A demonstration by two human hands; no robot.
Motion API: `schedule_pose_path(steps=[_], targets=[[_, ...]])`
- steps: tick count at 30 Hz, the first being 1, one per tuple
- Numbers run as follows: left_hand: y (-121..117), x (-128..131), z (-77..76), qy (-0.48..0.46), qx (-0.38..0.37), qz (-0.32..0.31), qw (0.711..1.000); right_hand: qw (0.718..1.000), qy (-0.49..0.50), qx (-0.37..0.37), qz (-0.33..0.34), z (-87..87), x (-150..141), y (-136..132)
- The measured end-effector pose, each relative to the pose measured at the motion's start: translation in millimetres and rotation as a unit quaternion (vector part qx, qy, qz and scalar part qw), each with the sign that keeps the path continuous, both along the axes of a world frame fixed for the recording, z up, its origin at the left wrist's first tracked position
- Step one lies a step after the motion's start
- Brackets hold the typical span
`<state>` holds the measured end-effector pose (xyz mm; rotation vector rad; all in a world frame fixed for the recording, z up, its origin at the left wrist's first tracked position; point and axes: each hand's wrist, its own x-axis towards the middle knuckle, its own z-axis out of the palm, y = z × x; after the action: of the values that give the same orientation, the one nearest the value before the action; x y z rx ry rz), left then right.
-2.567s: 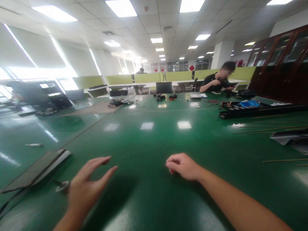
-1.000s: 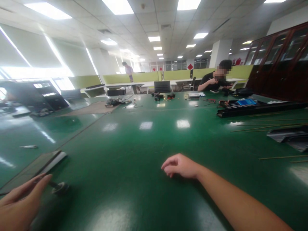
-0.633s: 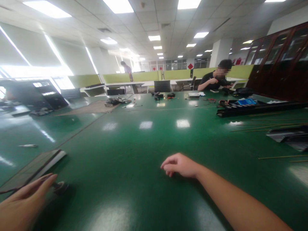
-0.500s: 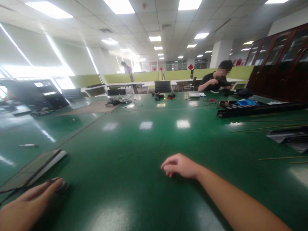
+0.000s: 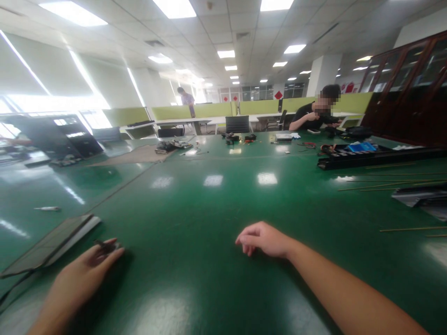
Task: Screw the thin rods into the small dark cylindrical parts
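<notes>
My left hand point(image 5: 92, 265) is closed round a small dark object point(image 5: 106, 246) with a greyish part, pinched between thumb and fingers. Motion blur and the fingers hide what kind of thing it is. Just left of that hand lies a flat grey-brown folder-like case point(image 5: 49, 244) with a pale edge and a dark strap. My right hand point(image 5: 263, 238) is held over the green table point(image 5: 195, 209) near the middle of the view. Its fingers are loosely curled and close together, and no object shows in them.
A black tray-like frame point(image 5: 380, 159) with a blue item lies at the right, near thin brass-coloured rods point(image 5: 412, 229) and dark metal pieces point(image 5: 422, 197). Small parts point(image 5: 171, 145) lie farther back. A seated person point(image 5: 307, 116) works across the table; another person point(image 5: 186, 98) stands far off.
My left hand has moved right and away from me with the small dark object, off the flat case's strap. My right hand stays almost in place.
</notes>
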<state>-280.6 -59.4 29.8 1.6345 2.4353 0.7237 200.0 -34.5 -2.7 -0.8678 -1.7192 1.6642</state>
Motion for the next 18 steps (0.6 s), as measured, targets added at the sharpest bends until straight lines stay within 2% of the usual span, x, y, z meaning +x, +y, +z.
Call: schedule_pose_path(steps=[2,4,8,11,15,18], targets=[[15.0,35.0,10.3,-0.048,-0.001,-0.038,0.998,1.000,0.001,0.002,-0.001,-1.1,0.4,0.3],[33.5,71.2,16.2,-0.111,0.020,-0.110,0.988,1.000,0.009,0.003,-0.006,-2.1,0.2,0.8],[64.1,148.7,19.3,-0.131,0.066,-0.213,0.966,0.998,0.039,0.001,-0.045,-3.5,-1.1,3.0],[73.3,206.7,19.5,-0.179,0.064,-0.305,0.933,0.993,0.063,0.012,-0.101,-3.9,-0.4,6.5],[71.8,259.7,17.0,-0.118,0.044,-0.450,0.884,0.973,0.050,0.045,-0.222,-7.2,3.2,13.8],[67.3,272.6,8.8,-0.043,0.040,-0.516,0.855,0.950,-0.019,0.108,-0.291,-12.6,4.1,16.5]])
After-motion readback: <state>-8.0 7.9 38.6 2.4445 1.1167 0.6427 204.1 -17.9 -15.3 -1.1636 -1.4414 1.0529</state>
